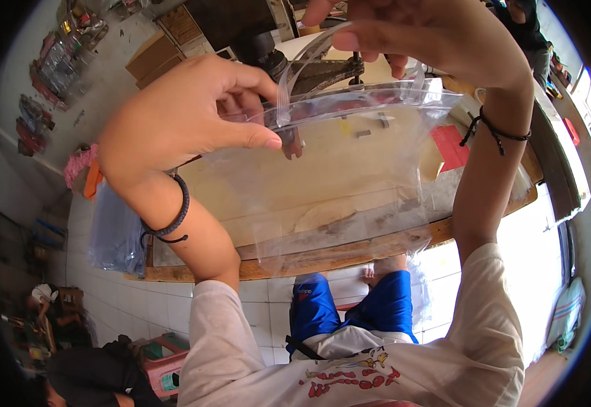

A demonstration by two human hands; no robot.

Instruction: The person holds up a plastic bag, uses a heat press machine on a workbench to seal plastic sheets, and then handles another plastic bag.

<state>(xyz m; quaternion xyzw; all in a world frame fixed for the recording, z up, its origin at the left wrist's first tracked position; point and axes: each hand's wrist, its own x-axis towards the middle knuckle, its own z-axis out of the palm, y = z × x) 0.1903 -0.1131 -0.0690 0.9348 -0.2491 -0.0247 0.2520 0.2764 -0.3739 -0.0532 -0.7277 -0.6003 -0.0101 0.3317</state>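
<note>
A clear plastic bag (336,183) with a clear strap handle (302,64) hangs upright in front of me, over the worktable's near edge. My left hand (221,108) is closed at the bag's upper left corner, its thumb lying along the top edge beside the handle's left end. Higher up and to the right, my right hand (390,34) has its thumb against the handle, fingers curled around it. Part of that hand is cut off by the upper edge of the view. Just behind the bag's top stands a dark metal machine arm (326,74).
The wooden worktable (322,263) spans the middle. Several folded clear bags (116,230) hang at its left end, and red paper (451,148) lies on the right. A cardboard box (153,57) stands far left. People are at lower left (92,373) and upper right (523,27).
</note>
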